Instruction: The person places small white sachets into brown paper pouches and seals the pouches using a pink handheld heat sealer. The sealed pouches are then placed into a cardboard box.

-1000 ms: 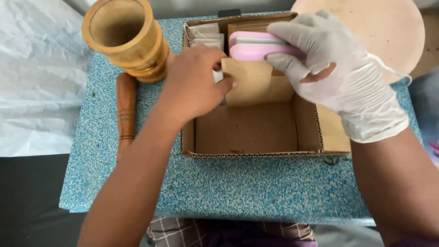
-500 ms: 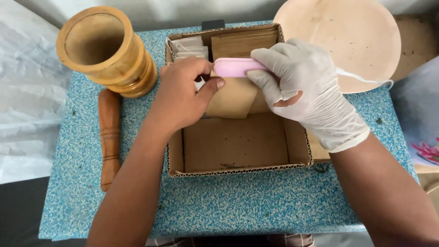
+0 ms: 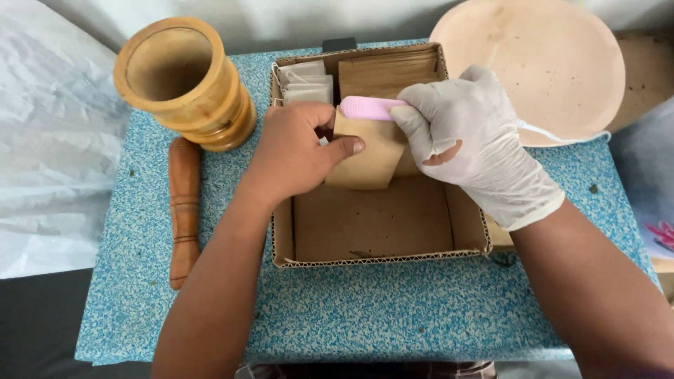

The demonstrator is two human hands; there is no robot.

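Two hands at work over an open cardboard box [image 3: 281,231] on a blue speckled worktop [image 3: 393,316]. Left hand [image 3: 298,151], bare, above the box's left half: fingers curled together, thumb pressed flat on the left edge of a brown paper pouch [image 3: 361,158], pinching it upright over the middle of the box. Right hand [image 3: 467,140], in a white glove, above the box's right half: closed around the end of a slim pink tool [image 3: 365,107], laid along the pouch's top edge, touching it. Inside the box, at the rear wall, a stack of brown pouches [image 3: 390,70], with a few white pouches [image 3: 303,81] in the rear left corner; bare cardboard across the front half. Left of the box, a wooden mortar [image 3: 186,81] standing upright, with a wooden pestle [image 3: 184,207] lying flat on the worktop in front of it. Behind the box to the right, a pale round plate [image 3: 540,63]. Looks like the step of working the pouch's mouth with the pink tool, mid-way rather than finished, since both grips are on. Calls next for a firm, level hold on the pouch, the top edge kept straight under the tool, and even pressure along the whole width; cannot tell whether the mouth is shut.
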